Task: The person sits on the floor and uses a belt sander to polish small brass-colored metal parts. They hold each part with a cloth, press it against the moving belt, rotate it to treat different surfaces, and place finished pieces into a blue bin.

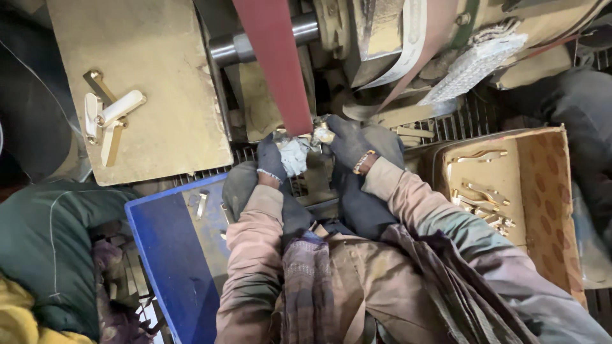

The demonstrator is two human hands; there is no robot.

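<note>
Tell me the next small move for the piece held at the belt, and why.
Probably ease the metal piece lightly onto the red belt: both gloved hands, left hand and right hand, hold it right at the belt's lower end, cloth wrapped between them.

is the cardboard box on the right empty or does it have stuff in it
Not empty. The open cardboard box holds several brass-coloured metal pieces lying loose on its bottom, well short of full.

The red sanding belt (pixel 275 64) and roller (pixel 268 39) block the way ahead; the blue tray (pixel 167 255) and cardboard box (pixel 542 191) apparently hem both sides.
</note>
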